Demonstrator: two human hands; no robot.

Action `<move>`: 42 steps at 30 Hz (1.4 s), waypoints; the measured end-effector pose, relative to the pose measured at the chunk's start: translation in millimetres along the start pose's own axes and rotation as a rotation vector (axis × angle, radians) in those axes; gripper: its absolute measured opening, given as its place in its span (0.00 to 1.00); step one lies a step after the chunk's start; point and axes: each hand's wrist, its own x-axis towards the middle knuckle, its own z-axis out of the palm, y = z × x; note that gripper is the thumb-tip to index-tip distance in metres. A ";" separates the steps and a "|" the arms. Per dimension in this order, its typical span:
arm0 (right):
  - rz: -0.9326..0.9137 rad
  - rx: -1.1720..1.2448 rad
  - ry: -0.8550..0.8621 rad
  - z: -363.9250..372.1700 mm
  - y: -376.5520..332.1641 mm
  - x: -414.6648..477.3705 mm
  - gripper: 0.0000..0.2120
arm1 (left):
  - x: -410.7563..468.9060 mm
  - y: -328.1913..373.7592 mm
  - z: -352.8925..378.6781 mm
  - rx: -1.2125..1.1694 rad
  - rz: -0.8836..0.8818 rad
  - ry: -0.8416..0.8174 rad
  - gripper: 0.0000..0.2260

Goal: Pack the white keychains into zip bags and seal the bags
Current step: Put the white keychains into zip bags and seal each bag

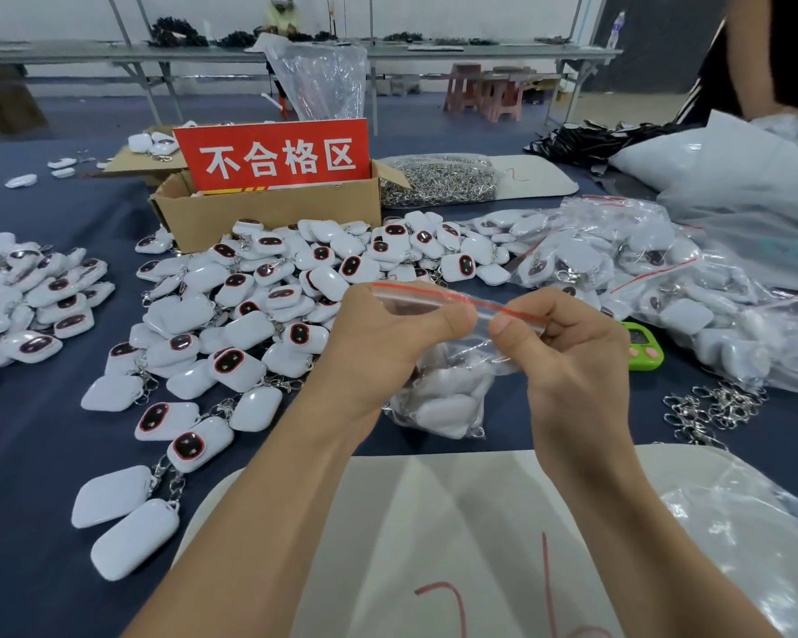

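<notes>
Over the middle of the blue cloth [28, 430]: one zip bag [468, 349], two hands on it.

Counts:
- Keychains [443, 402] inside the bag: several, white (exact number unclear through the film).
- Loose ones lie in two lots, too many to count: big heap [268, 306] left of and behind the hands, small heap [33, 297] at the far left edge.
- One box [268, 214] behind the big heap, with one red sign [273, 154] standing in it.
- One green timer [643, 347].
- One mound of packed bags [641, 269] at right.
- A scatter of loose clasps [715, 407].

Hands:
- Left hand [378, 343] pinches the bag's red strip [477, 307] near its left end, thumb on the near side, fingers curled behind.
- Right hand [572, 356] pinches the same strip toward its right end, thumb up.
- Both are grasping.
- The bag body hangs below, between the wrists. Cannot tell whether its bottom touches the cloth.

Room:
- Forearms cross a white sheet [434, 522] at the near edge.
- A band of bare cloth lies between sheet and bag.
- The big heap sits just beside the left wrist.
- The timer is just right of the right hand.
- More bare cloth shows at lower left, between the heaps.
</notes>
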 end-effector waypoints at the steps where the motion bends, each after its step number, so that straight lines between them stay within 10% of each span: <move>1: 0.000 0.006 0.004 0.3 1.1 -0.3 0.09 | 0.0 -0.6 1.0 0.003 0.002 0.011 0.03; 42: 0.229 0.183 -0.017 -19.1 8.8 7.2 0.08 | 2.8 7.9 -1.7 -0.166 -0.083 0.138 0.13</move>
